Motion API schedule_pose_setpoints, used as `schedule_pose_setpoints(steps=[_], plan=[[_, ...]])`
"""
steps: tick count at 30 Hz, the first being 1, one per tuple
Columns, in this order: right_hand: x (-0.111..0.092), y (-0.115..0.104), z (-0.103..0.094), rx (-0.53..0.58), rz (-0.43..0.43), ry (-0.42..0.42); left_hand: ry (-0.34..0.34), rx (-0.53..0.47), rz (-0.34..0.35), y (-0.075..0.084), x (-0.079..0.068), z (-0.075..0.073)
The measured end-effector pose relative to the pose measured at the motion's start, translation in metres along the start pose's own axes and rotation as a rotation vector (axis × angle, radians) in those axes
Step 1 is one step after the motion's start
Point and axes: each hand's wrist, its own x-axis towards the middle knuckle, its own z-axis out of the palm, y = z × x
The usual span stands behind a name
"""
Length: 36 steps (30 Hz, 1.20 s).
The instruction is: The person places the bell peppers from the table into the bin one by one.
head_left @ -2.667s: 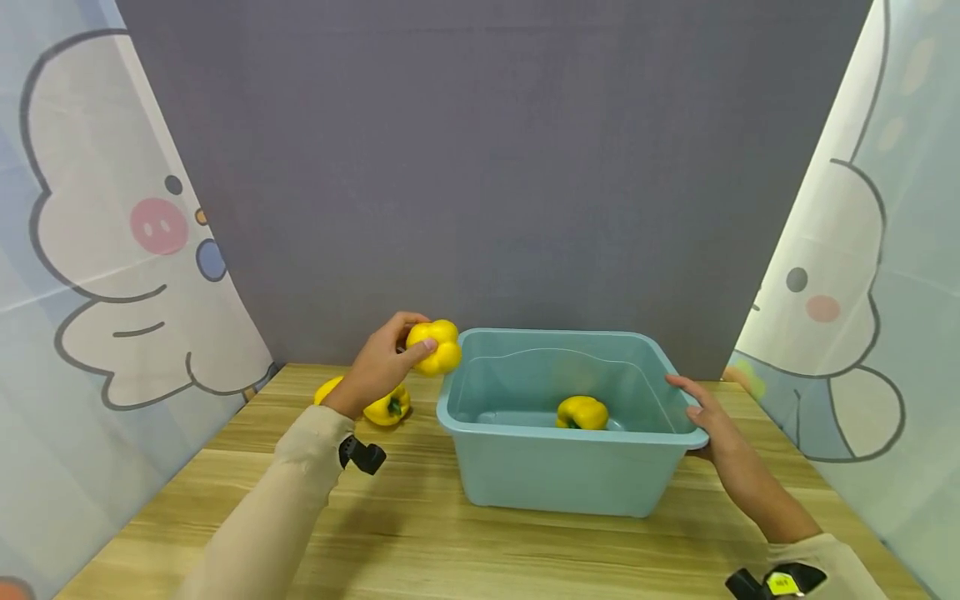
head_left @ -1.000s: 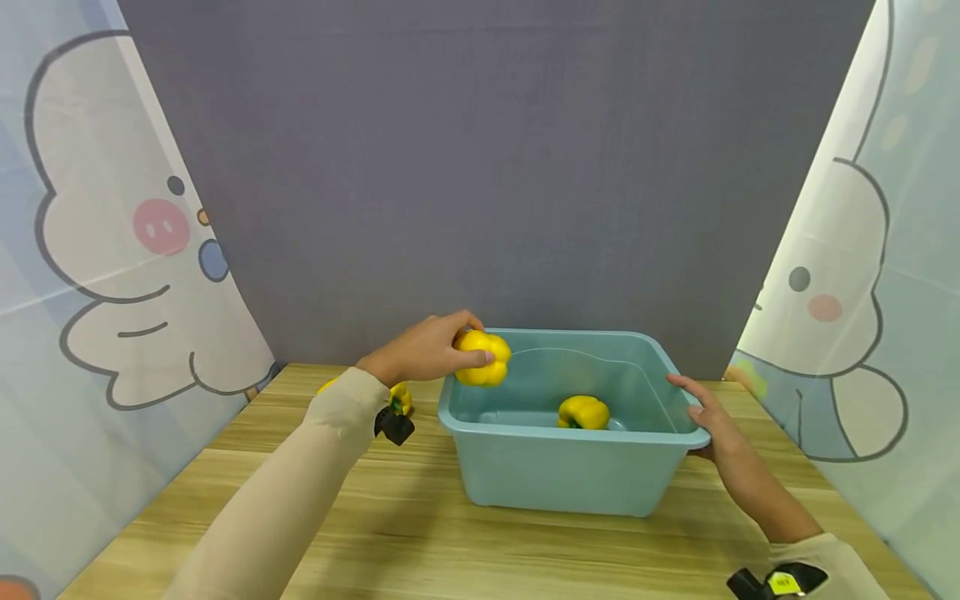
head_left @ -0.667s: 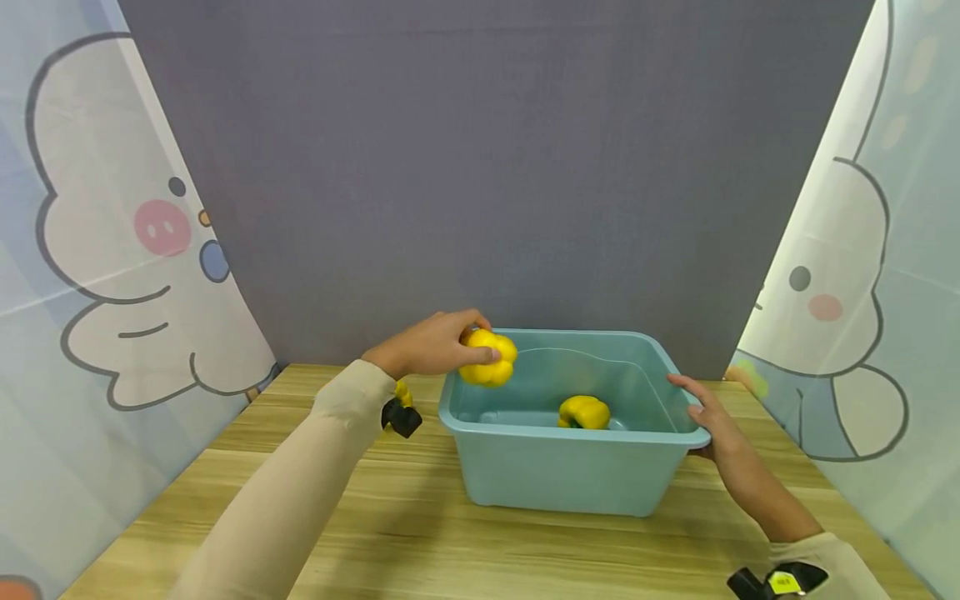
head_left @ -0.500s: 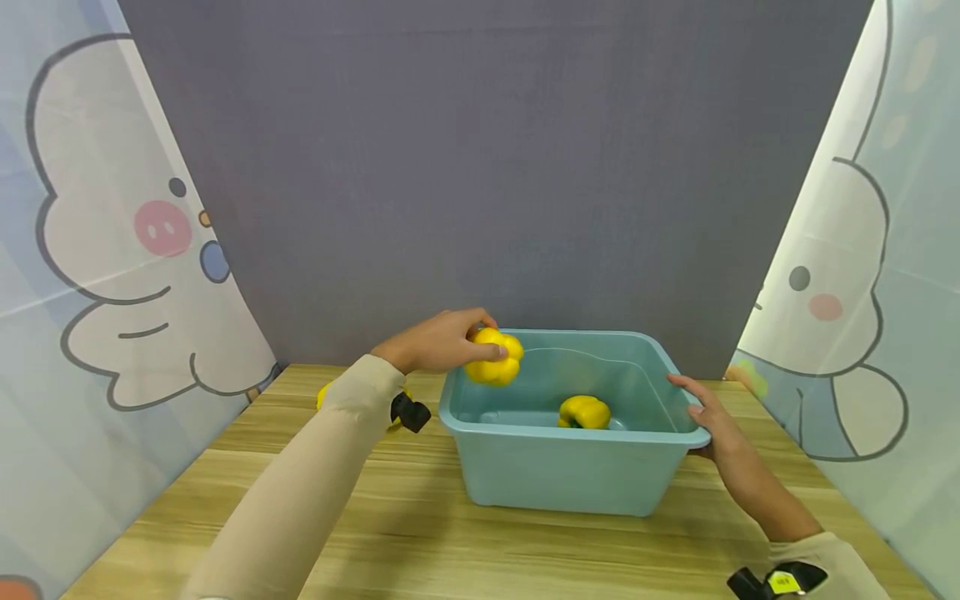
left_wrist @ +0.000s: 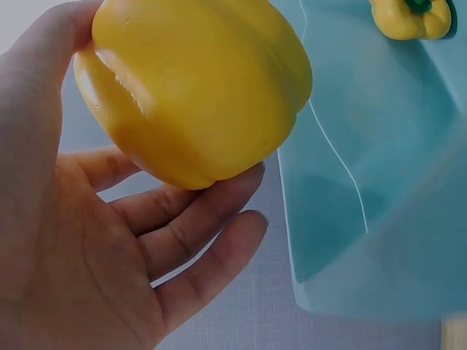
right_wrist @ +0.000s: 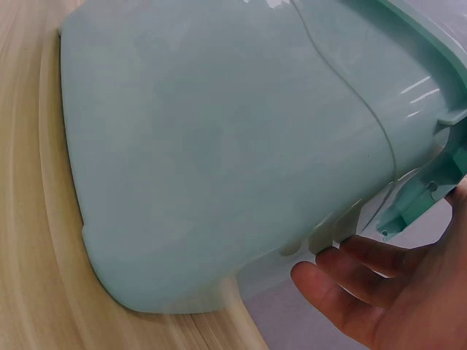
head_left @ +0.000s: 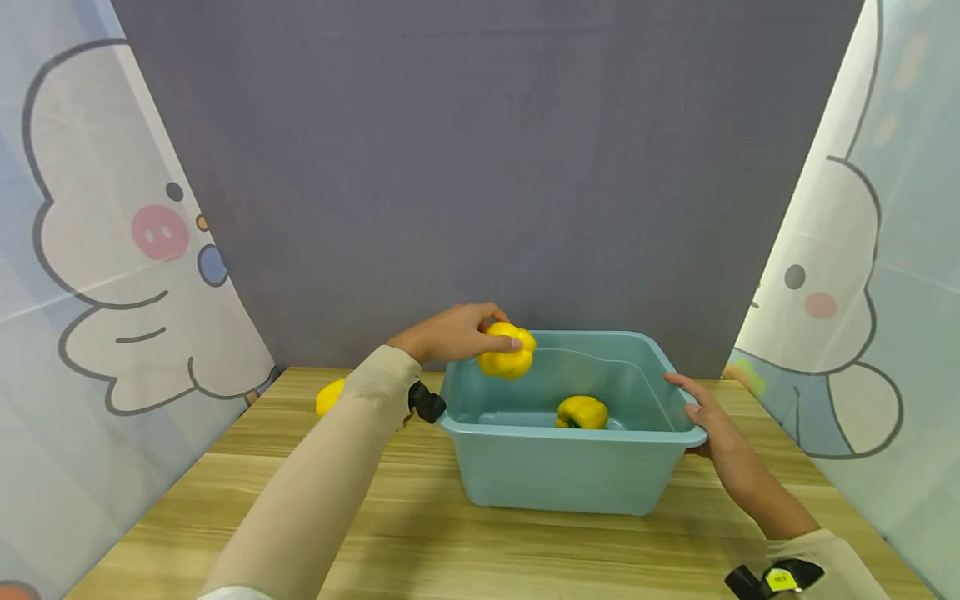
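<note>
A yellow bell pepper (head_left: pixel 506 350) is held in my left hand (head_left: pixel 456 331), above the left end of a light teal plastic tub (head_left: pixel 562 475). In the left wrist view, thumb and fingers pinch the pepper (left_wrist: pixel 197 87), its lobed underside showing. Another yellow bell pepper (head_left: pixel 582 412) lies on the tub's floor, its green stem toward me. My right hand (head_left: pixel 708 421) grips the tub's right rim; in the right wrist view its fingers (right_wrist: pixel 357 273) curl beneath the rim, along the outer wall.
More yellow pepper (head_left: pixel 329 397) shows on the wood-grain table (head_left: pixel 405 533) left of the tub, partly hidden by the left forearm. A grey cloth backdrop (head_left: pixel 487 167) stands close behind the tub, with cartoon-print curtains (head_left: pixel 150 350) at both sides.
My left hand has carried the pepper rightward from over the table to above the tub's left part. The right hand and the tub have stayed in place.
</note>
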Motion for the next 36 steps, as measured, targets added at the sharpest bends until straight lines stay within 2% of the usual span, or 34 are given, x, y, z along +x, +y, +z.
schedule_pose_setpoints(steps=[12, 23, 36], plan=[[0.0, -0.001, 0.0, -0.005, 0.005, 0.0, 0.013, -0.022, 0.024, 0.013, 0.011, 0.007], [-0.001, -0.001, 0.0, -0.005, -0.001, -0.002, 0.021, -0.017, 0.037, 0.011, 0.023, 0.014], [0.0, -0.003, 0.001, -0.014, 0.005, 0.001, 0.011, 0.034, 0.031, 0.016, 0.028, 0.016]])
